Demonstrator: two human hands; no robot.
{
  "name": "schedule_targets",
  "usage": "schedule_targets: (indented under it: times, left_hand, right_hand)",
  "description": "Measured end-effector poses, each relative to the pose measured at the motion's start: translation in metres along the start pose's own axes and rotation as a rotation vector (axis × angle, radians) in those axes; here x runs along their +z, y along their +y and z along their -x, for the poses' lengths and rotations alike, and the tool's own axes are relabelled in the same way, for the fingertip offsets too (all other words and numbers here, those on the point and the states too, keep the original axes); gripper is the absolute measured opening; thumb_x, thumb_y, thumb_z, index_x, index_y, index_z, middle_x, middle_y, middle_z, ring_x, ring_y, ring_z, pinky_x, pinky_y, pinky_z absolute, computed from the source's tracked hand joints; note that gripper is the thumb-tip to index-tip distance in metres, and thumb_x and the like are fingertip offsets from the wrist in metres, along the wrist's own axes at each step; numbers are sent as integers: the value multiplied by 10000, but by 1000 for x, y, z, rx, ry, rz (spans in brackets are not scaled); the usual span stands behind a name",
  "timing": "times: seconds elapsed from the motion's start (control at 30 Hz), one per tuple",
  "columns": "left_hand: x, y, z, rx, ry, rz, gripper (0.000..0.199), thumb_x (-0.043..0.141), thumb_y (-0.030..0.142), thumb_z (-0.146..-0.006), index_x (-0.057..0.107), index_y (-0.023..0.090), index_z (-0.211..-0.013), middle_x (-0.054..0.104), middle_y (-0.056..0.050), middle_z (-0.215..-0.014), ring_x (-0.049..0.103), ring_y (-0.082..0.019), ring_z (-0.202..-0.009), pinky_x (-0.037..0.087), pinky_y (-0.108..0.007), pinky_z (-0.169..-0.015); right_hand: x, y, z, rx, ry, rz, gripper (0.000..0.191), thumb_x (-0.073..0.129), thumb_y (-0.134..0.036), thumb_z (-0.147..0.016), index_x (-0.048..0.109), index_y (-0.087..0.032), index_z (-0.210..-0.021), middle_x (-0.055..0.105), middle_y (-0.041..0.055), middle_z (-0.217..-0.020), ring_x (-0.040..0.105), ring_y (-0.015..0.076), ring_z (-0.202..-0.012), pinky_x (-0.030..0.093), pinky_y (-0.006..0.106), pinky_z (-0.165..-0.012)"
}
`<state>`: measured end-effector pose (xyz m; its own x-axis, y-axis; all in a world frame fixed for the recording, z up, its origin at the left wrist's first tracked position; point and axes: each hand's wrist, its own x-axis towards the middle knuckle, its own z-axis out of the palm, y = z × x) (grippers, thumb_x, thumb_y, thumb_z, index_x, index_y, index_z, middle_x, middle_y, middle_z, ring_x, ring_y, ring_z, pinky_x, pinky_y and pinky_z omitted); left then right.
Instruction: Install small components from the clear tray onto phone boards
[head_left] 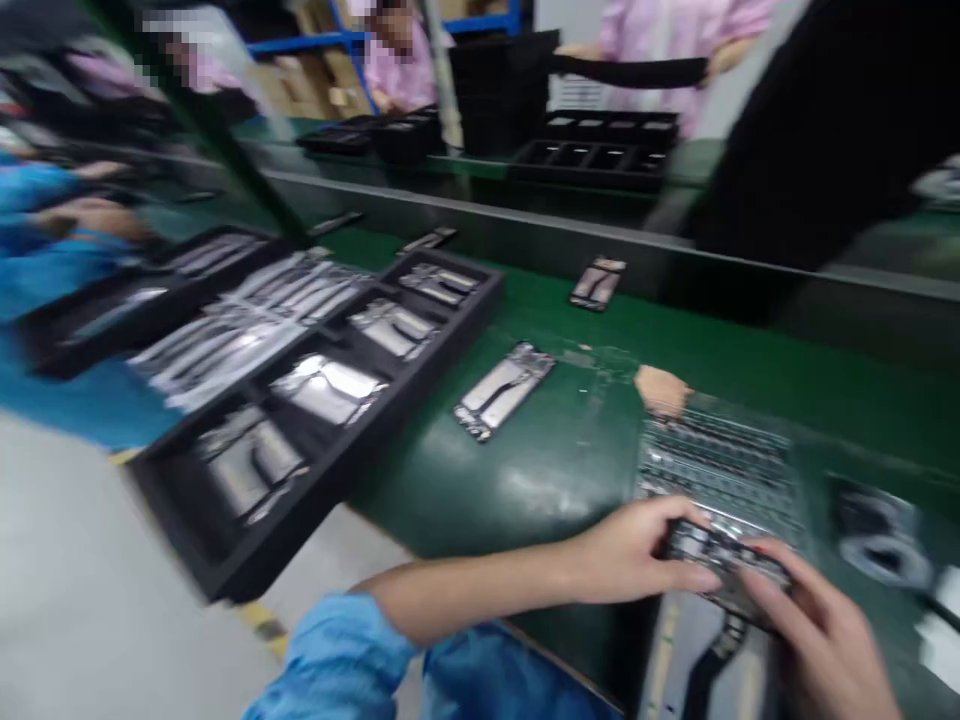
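Both my hands are around an opened phone [675, 655] at the lower right, its inside facing up. A circuit board with small silver and black parts runs across its top end, and a black flex cable goes down the middle. My left hand [626, 555] pinches the top left corner between thumb and fingers. My right hand [840, 635] closes on the right side, its thumb and forefinger pressed on the board end. Fingers hide part of the board, and the phone's lower end is out of view. Behind it lies a clear tray [750, 450] with rows of small parts.
A black divided tray [330, 470] with phone frames stands left, past the table's edge. Single phone frames [506, 390] lie on the green table [420, 500]. A tan lump [662, 390] sits at the clear tray's corner; a roll [885, 550] is at right. Co-workers are across and left.
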<state>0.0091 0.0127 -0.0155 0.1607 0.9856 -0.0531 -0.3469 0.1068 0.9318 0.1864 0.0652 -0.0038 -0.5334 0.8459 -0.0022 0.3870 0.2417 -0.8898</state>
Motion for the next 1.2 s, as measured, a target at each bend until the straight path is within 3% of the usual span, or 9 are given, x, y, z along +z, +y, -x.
schedule_targets:
  times: [0.1,0.23,0.6,1.0,1.1,1.13,1.2]
  left_hand:
    - [2,9,8,-87,-61,-15,242,652,209,-729,492,159,-904,441,28,-735,425,-97,-679,358,-203,-630]
    - [3,17,10,-186,-80,-80,246,639,220,-741,485,169,-926,435,20,-784,418,-114,-735,328,-206,-650]
    - [4,16,13,-171,-85,-111,208,521,361,-857,467,161,-839,357,37,-699,317,-96,-641,257,-217,-588]
    - [0,22,13,-181,-21,-319,275,541,414,-832,483,155,-763,362,47,-625,331,-91,-579,259,-218,-548]
    - [4,29,16,-175,59,-395,309,549,412,-830,505,182,-1032,555,-10,-812,505,-143,-720,375,-236,-627]
    - [5,30,18,-144,92,-469,432,581,429,-805,461,208,-1156,589,-46,-969,543,-184,-848,415,-273,-710]
    - [8,29,22,-56,110,-679,723,673,466,-712,340,275,-1325,485,-90,-1285,481,-276,-1115,399,-395,-902]
  right_hand:
    - [3,-10,-1,87,-3,66,205,556,-381,-793,576,-210,-681,561,2,-615,527,160,-559,410,250,-496]
    - [9,-21,-2,122,-18,-6,272,497,-377,-819,498,-186,-625,464,-19,-572,448,125,-552,363,222,-511]
    - [7,-21,-1,132,-123,-122,211,519,-277,-775,475,-174,-596,423,-30,-555,398,105,-546,328,215,-507]
    - [14,-25,6,144,-129,-141,264,533,-328,-806,462,-176,-602,377,-40,-543,361,89,-513,317,209,-480]
    - [14,-20,7,255,-92,-336,271,532,-395,-827,477,-186,-664,381,-53,-532,371,78,-465,318,180,-411]
    - [14,-19,7,310,-67,-420,263,536,-415,-826,471,-196,-696,386,-62,-517,372,76,-433,315,171,-379]
    - [14,-16,7,395,-5,-576,251,562,-431,-810,446,-216,-752,423,-75,-496,389,78,-382,329,166,-341]
